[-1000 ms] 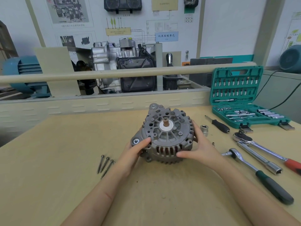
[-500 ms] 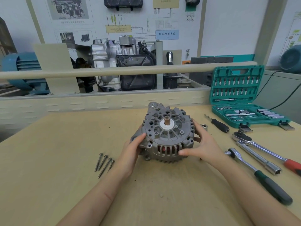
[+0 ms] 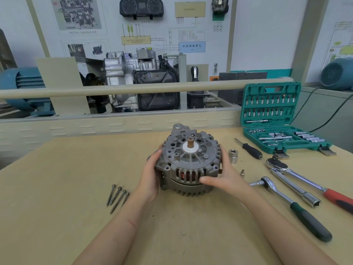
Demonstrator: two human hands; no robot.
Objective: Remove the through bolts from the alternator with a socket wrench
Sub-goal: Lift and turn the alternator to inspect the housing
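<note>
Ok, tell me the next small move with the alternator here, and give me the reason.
Probably pull the upper housing half up off the lower one. Four long bolts already lie on the table to the left, both ratchets lie unused on the right, and the left hand and right hand grip the alternator on opposite sides.

Before us a pale wooden tabletop (image 3: 57,188), beyond it a cream horizontal rail (image 3: 133,89), far behind our white wall of wiring diagram boards (image 3: 172,25), even light.
</note>
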